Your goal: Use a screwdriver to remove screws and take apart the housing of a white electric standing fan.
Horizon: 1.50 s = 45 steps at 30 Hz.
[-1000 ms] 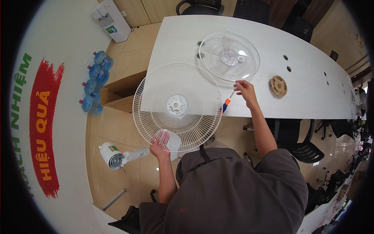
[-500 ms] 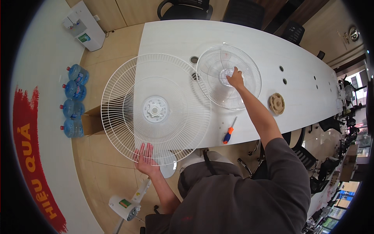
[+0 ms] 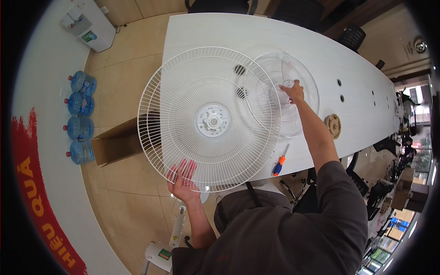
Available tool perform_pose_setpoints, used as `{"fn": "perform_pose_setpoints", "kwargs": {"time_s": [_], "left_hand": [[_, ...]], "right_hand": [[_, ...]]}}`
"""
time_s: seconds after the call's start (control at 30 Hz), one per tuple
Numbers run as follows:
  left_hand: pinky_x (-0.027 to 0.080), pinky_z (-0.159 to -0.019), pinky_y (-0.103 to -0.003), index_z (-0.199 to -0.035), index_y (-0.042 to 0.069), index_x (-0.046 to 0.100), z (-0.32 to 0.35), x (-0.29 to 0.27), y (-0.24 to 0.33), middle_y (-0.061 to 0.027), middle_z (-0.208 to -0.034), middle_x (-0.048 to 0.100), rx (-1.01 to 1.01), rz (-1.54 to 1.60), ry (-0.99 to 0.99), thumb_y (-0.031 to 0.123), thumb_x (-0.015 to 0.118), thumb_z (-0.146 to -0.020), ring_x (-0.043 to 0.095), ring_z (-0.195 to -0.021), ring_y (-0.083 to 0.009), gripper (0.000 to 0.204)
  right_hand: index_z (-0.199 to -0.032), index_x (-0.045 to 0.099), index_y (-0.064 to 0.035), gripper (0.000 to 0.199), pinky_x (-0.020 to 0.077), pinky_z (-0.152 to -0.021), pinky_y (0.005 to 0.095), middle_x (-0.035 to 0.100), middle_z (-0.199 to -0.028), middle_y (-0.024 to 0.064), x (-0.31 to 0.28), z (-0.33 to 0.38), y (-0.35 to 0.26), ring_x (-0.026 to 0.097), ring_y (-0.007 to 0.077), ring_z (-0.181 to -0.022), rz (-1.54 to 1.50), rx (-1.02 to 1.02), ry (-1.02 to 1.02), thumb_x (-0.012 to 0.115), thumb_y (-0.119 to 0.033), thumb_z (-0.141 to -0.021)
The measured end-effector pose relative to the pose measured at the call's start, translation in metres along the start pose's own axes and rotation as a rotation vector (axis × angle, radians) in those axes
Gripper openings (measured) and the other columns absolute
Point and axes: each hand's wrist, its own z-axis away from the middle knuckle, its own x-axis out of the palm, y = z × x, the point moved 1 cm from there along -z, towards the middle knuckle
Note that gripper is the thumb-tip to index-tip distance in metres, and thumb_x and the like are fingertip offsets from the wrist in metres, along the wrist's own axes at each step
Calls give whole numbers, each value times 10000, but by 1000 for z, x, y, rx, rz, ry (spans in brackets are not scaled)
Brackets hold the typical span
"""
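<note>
My left hand [image 3: 184,184] holds a large white wire fan grille [image 3: 213,153] by its near rim, its fingers spread under the wires. The grille is raised over the table's left end, with a round white hub plate at its middle. On the table behind it lies a clear round fan part, with see-through blades [image 3: 286,121] and a ringed rim, partly covered by the grille. My right hand [image 3: 294,91] has its fingers curled at the middle of these fan blades. What lies under its fingertips is hard to see.
On the white table [image 3: 192,34] lie an orange and blue screwdriver [image 3: 278,166] and a beige round part [image 3: 333,126]. A white fan stand [image 3: 160,256] is at lower left. An open cardboard box [image 3: 114,146], several water bottles [image 3: 80,128] and a water dispenser [image 3: 89,25] stand left.
The grille has shifted right in the picture and now overlaps the clear fan part more. My left hand still holds its rim. My right hand stays at the middle of the fan blades.
</note>
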Motion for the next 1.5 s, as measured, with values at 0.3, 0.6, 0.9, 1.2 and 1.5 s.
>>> {"fn": "perform_pose_setpoints", "kwargs": {"time_s": [0.3, 0.6, 0.9, 1.2, 1.5], "left_hand": [[562, -828, -543, -1233, -121, 393, -10, 56, -10, -370, -1156, 519, -55, 32, -103, -2, 482, -894, 602, -993, -470, 371], [591, -782, -466, -1186, -88, 426, -3, 161, -129, -294, -1095, 550, -108, -145, -217, 8, 463, -916, 629, -963, -374, 289], [591, -740, -432, -1127, -58, 427, 6, 199, -207, -278, -1089, 561, -237, -363, -173, 11, 437, -915, 637, -917, -355, 223], [600, -713, -425, -1125, -53, 424, -3, 185, -263, -246, -1105, 563, -239, -460, -219, 154, 478, -970, 653, -878, -331, 265], [560, -590, -355, -977, -67, 631, 23, 189, -202, -176, -694, 661, 79, -1443, -380, 287, 599, -916, 672, -594, -236, 361]], "right_hand": [[-1346, 449, -60, 894, 485, -423, 280, 641, -846, 128, -181, 39, 67, 586, 160, -549, -262, -103, 214, 801, -487, -643], [-1372, 442, -84, 864, 460, -422, 247, 603, -988, 152, -259, 74, 168, 571, 138, -557, -458, -32, 278, 793, -464, -680], [-1367, 457, -111, 808, 454, -417, 252, 531, -1183, 216, -221, 48, 230, 601, 168, -571, -584, -60, 64, 806, -391, -694], [-1340, 479, -69, 878, 543, -703, 377, 560, -1160, 264, -154, 18, 165, 650, 308, -878, -395, -380, -55, 815, -474, -638], [-1373, 444, -104, 944, 501, -877, 438, 542, -1144, 239, -64, 6, 53, 590, 389, -1067, -21, -537, -255, 776, -569, -622]]}}
